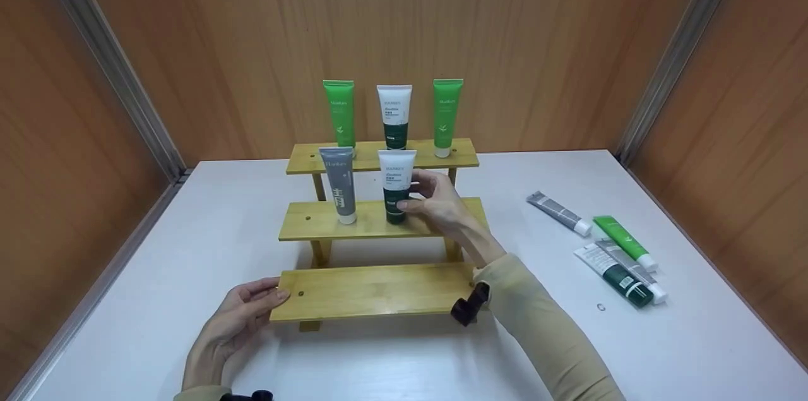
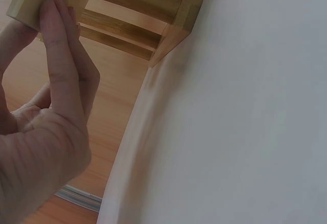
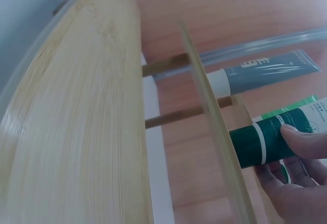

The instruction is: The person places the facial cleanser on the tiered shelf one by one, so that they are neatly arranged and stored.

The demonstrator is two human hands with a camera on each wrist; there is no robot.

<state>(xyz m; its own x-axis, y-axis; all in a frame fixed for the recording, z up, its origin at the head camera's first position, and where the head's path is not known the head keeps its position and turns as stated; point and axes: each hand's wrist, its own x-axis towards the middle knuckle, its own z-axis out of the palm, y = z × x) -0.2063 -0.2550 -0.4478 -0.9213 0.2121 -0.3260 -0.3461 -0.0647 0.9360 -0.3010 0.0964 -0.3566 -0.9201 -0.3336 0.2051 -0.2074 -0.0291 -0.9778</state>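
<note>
A three-step wooden display rack [image 1: 379,292] stands on the white table. My right hand [image 1: 437,202] pinches a white and dark-green tube [image 1: 396,177] between thumb and fingers; it stands cap down on the middle step. Left of it on that step is a grey tube [image 1: 341,183], upright. On the top step stand a green tube [image 1: 340,110], another white and dark-green tube [image 1: 395,112] and a second green tube [image 1: 447,112]. My left hand [image 1: 238,312] grips the left end of the bottom step, its thumb on top and fingers [image 2: 61,55] underneath.
At the right of the table lie loose tubes: a grey one [image 1: 559,213], a green one [image 1: 625,242], a white and dark-green one [image 1: 613,275] partly over another grey one. A small ring [image 1: 601,307] lies nearby. Wooden panels [image 1: 536,41] enclose the table.
</note>
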